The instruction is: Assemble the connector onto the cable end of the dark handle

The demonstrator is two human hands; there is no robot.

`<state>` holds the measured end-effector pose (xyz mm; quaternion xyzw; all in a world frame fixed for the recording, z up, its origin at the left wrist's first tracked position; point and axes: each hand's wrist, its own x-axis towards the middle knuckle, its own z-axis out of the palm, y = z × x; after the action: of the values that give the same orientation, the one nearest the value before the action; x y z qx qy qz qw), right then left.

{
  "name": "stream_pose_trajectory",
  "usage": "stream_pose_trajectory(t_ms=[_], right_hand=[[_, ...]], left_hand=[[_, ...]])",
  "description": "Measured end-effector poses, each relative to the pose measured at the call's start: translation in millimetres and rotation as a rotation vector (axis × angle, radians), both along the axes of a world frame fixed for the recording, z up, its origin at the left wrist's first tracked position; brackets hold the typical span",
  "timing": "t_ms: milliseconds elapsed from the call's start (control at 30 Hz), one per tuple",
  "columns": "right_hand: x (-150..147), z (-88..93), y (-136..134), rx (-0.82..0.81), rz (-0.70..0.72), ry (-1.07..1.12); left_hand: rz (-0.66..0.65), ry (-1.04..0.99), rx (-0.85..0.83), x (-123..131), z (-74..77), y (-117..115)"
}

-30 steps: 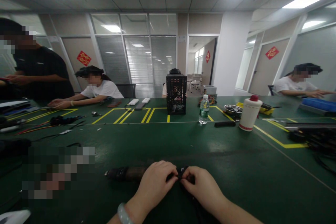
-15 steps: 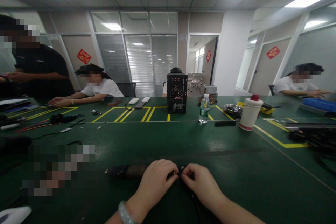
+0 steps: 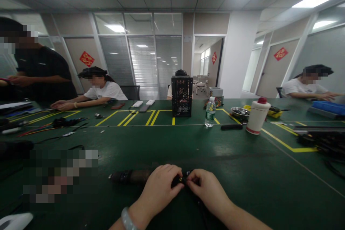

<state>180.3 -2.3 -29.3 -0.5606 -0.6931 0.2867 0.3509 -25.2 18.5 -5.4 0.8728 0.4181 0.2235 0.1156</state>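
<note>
My left hand (image 3: pixel 161 187) and my right hand (image 3: pixel 206 188) meet at the near edge of the green table (image 3: pixel 167 143). Both pinch a small black connector (image 3: pixel 183 178) between their fingertips. A dark cylindrical tool or cable end (image 3: pixel 129 176) lies on the table to the left of my left hand and runs under it. A black cable (image 3: pixel 201 210) trails from the connector toward me, under my right hand. A pale bracelet sits on my left wrist.
A black perforated box (image 3: pixel 181 96), a water bottle (image 3: pixel 210 112), a white jug with a red cap (image 3: pixel 257 116) and a metal bowl (image 3: pixel 238 112) stand mid-table. Cables (image 3: pixel 323 143) lie at right, tools at left. Three other people work at the far and side edges.
Both hands stay pinched on the connector and shift only slightly; the view has wobbled a little. Nothing else has moved.
</note>
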Motion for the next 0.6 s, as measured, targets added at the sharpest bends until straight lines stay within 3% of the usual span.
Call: stream_pose_trajectory(t_ms=[600], right_hand=[[1.5,-0.8,3.1,0.029,0.030,-0.022]], left_hand=[[-0.034,-0.035,0.010,-0.5,-0.2,0.1]])
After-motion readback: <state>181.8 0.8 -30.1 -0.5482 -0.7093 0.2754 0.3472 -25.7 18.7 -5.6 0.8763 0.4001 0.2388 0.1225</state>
